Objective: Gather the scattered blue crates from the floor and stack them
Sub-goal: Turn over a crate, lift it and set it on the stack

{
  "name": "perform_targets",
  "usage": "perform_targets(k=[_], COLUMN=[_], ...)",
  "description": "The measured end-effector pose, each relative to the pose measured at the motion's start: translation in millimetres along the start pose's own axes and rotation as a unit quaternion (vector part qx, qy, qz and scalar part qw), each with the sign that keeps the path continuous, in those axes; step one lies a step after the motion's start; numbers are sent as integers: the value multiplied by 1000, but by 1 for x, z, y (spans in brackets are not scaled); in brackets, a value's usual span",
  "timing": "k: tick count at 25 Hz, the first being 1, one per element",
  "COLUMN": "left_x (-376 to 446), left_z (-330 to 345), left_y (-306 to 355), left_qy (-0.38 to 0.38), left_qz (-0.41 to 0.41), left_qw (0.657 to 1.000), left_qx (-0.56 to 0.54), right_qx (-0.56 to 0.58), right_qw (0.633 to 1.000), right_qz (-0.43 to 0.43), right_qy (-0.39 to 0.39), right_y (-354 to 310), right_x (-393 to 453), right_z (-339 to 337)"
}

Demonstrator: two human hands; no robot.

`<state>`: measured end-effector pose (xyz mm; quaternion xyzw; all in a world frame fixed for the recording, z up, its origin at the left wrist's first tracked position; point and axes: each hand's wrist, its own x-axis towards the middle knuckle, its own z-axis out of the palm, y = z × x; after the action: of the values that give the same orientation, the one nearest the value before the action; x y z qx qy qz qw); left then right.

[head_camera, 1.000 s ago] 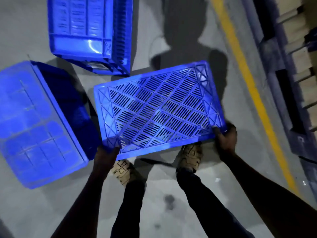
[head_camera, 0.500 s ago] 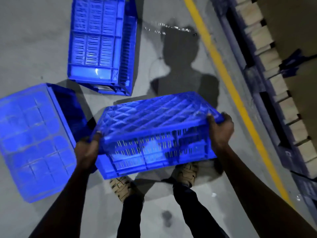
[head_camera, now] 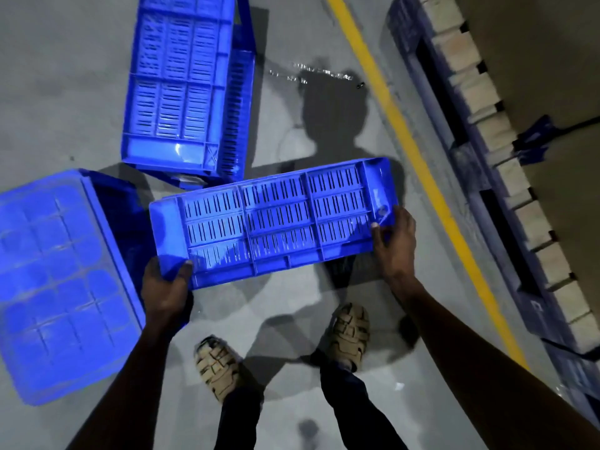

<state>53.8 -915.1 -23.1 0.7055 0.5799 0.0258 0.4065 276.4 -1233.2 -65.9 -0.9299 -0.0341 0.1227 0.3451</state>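
Grey concrete floor (head_camera: 373, 417), yellow line (head_camera: 406, 147) running far to near on the right, blue pallet (head_camera: 487, 203) with pale wooden blocks beyond it at the right edge. I hold a blue crate (head_camera: 276, 219) off the floor in the middle, turned so a slotted long side wall faces up at me. My left hand (head_camera: 167, 287) grips its near-left corner, thumb curled over the edge, fingers wrapped under and hidden. My right hand (head_camera: 394, 241) grips the right end, thumb on the wall, fingers curled round behind the rim. A second crate (head_camera: 181, 89) lies on its side on the floor, far left of centre, just beyond the held one. A third crate (head_camera: 55, 284) sits upside down at left, solid base up, close beside my left hand. My feet in tan sandals (head_camera: 349, 332) stand on the floor near the held crate's lower edge.
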Motion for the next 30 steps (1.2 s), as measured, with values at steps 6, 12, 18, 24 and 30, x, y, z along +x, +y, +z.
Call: perform_targets(k=[6, 12, 18, 24, 30], left_x=[-23, -18, -22, -29, -24], left_z=[15, 29, 28, 7, 20], left_y=[-24, -76, -44, -40, -91], left_qy=[19, -13, 45, 64, 41], left_qz=[-27, -160, -94, -4, -53], left_qw=[988, 968, 986, 997, 997], left_qx=[-153, -190, -134, -51, 49], right_qx=[-23, 104, 152, 170, 45], right_qw=[987, 982, 973, 956, 955], right_qz=[51, 155, 175, 231, 289], right_qy=[151, -32, -1, 67, 47], right_y=[22, 79, 55, 47, 53], right_x=[-23, -27, -24, -1, -18], right_z=[-4, 7, 8, -13, -15])
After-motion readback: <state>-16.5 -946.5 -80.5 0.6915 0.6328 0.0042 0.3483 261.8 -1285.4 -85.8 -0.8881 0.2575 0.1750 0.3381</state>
